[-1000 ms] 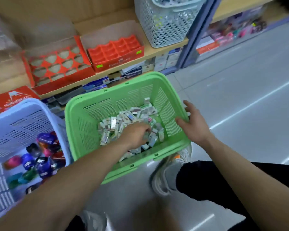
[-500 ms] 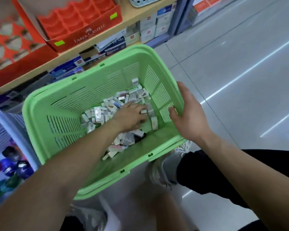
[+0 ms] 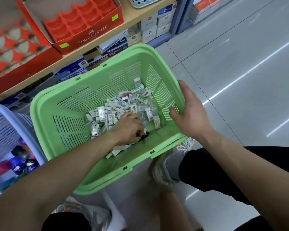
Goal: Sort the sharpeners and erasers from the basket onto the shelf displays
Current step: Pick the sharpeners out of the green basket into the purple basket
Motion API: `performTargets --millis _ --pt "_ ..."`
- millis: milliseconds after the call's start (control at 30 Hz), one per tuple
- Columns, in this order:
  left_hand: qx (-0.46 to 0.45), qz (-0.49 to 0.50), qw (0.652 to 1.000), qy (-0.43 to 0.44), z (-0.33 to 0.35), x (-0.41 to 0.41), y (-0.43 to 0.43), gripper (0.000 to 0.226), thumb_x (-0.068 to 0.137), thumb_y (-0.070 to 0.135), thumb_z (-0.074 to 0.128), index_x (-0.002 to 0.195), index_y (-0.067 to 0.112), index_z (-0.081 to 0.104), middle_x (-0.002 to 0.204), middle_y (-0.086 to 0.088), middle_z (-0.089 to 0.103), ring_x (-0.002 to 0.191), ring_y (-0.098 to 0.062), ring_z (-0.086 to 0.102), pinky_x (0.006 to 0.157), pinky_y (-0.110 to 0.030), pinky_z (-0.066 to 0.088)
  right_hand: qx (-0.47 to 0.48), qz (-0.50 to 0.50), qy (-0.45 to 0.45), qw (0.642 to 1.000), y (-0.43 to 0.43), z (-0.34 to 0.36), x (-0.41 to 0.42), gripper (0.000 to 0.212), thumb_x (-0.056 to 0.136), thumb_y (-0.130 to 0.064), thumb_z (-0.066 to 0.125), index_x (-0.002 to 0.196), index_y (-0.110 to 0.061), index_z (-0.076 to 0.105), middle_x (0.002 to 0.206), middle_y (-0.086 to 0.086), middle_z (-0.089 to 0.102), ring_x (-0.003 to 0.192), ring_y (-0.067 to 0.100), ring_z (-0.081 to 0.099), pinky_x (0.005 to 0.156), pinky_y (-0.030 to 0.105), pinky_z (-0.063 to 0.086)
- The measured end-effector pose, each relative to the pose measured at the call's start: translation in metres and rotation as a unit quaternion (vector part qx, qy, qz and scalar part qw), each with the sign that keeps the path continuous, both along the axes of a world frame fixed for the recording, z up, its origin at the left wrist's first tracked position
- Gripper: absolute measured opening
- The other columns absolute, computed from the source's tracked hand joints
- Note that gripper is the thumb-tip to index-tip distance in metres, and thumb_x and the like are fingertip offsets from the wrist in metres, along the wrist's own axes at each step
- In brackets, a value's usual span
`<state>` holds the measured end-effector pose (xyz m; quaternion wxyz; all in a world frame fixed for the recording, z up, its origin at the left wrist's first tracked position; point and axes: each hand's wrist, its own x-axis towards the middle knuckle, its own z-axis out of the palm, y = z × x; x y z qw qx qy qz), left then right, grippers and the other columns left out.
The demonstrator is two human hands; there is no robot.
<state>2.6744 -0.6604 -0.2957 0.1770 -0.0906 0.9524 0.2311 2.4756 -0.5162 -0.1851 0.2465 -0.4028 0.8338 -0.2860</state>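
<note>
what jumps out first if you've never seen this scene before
The bright green basket fills the middle, with a heap of small wrapped erasers in its bottom. The left hand curls its fingers into that heap, while the right hand grips the basket's right rim. Up left on the shelf, a red display box with empty compartments stands out too.

Red disp. box (image 3: 90,36) on shelf (image 3: 132,20)
</note>
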Motion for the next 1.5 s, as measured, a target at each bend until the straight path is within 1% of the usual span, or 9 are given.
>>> performTargets --millis 233,467,600,767,967,1067,1167,1333,1500 --pt "-0.027 -0.014 0.999 -0.043 -0.005 0.004 0.007 0.043 0.091 0.052 0.059 0.132 0.044 0.059 0.132 0.015 0.064 0.148 -0.014 0.027 0.125 -0.047 -0.002 -0.004 -0.003 0.003 1.000 0.000 -0.001 0.000 0.079 0.087 -0.020 0.067 0.155 -0.027 0.027 0.139 0.002 0.051 0.115 0.014 0.049 0.084 0.021 0.035" --pt "-0.073 -0.079 0.989 -0.102 -0.010 0.000 0.014 0.062 0.096 0.036 0.055 0.153 0.046 0.031 0.151 0.009 0.039 0.152 -0.032 0.005 0.122 -0.056 -0.012 -0.006 -0.005 0.000 1.000 -0.001 0.001 0.001 0.078 0.087 -0.019 0.067 0.154 -0.027 0.028 0.136 0.003 0.053 0.102 0.005 0.045 0.078 0.019 0.032" --pt "-0.047 -0.058 0.993 -0.094 -0.007 -0.004 0.014 0.059 0.093 0.028 0.062 0.145 0.046 0.041 0.151 0.007 0.036 0.151 -0.034 0.005 0.123 -0.056 -0.009 0.002 -0.004 -0.001 1.000 -0.001 0.004 0.001 0.080 0.087 -0.021 0.068 0.155 -0.027 0.027 0.136 0.002 0.052 0.101 0.006 0.045 0.080 0.020 0.034" --pt "0.017 0.011 0.998 -0.065 0.003 -0.002 0.006 0.036 0.084 0.032 0.077 0.108 0.036 0.051 0.148 0.009 0.046 0.151 -0.028 0.018 0.124 -0.044 0.004 0.015 -0.004 -0.007 1.000 -0.001 0.010 0.003 0.083 0.086 -0.023 0.070 0.155 -0.029 0.024 0.133 0.003 0.052 0.095 0.009 0.044 0.077 0.024 0.036" --pt "0.052 0.124 0.991 -0.026 0.030 -0.015 0.003 0.035 0.082 0.055 0.071 0.114 0.043 0.060 0.129 0.016 0.061 0.123 -0.013 0.049 0.118 -0.044 0.025 0.023 -0.003 -0.002 1.000 -0.001 0.016 0.005 0.084 0.087 -0.024 0.069 0.156 -0.028 0.021 0.139 0.007 0.049 0.104 0.021 0.055 0.084 0.032 0.046" --pt "0.117 0.224 0.968 0.001 0.063 -0.023 -0.007 0.026 0.087 0.045 0.073 0.105 0.031 0.062 0.107 0.010 0.060 0.101 -0.015 0.058 0.087 -0.034 0.047 0.044 0.005 0.005 0.999 -0.002 0.020 0.007 0.087 0.088 -0.027 0.068 0.158 -0.027 0.016 0.143 0.008 0.045 0.110 0.029 0.057 0.089 0.041 0.051" --pt "0.145 0.272 0.951 -0.009 0.112 -0.023 -0.020 0.023 0.092 0.035 0.071 0.107 0.026 0.056 0.099 0.007 0.062 0.082 -0.012 0.061 0.064 -0.028 0.048 0.118 0.026 0.073 0.990 -0.003 0.028 0.010 0.087 0.089 -0.041 0.065 0.155 -0.026 0.012 0.140 0.009 0.039 0.117 0.032 0.050 0.084 0.046 0.053" --pt "0.062 0.243 0.968 -0.032 0.175 0.033 -0.031 0.024 0.092 0.038 0.070 0.111 0.033 0.056 0.102 0.007 0.068 0.087 -0.013 0.064 0.075 -0.031 0.053 0.109 0.065 0.250 0.960 -0.010 0.062 0.027 0.078 0.086 -0.046 0.064 0.150 -0.016 0.029 0.144 0.012 0.038 0.128 0.037 0.040 0.099 0.050 0.043" --pt "-0.074 0.327 0.941 -0.035 0.196 0.116 -0.049 0.052 0.091 0.055 0.064 0.134 0.026 0.055 0.118 -0.001 0.069 0.100 -0.018 0.060 0.090 -0.035 0.047 0.119 0.272 0.122 0.947 -0.061 0.059 0.063 0.061 0.094 -0.042 0.060 0.149 -0.022 0.042 0.144 0.006 0.044 0.128 0.031 0.048 0.101 0.044 0.047"
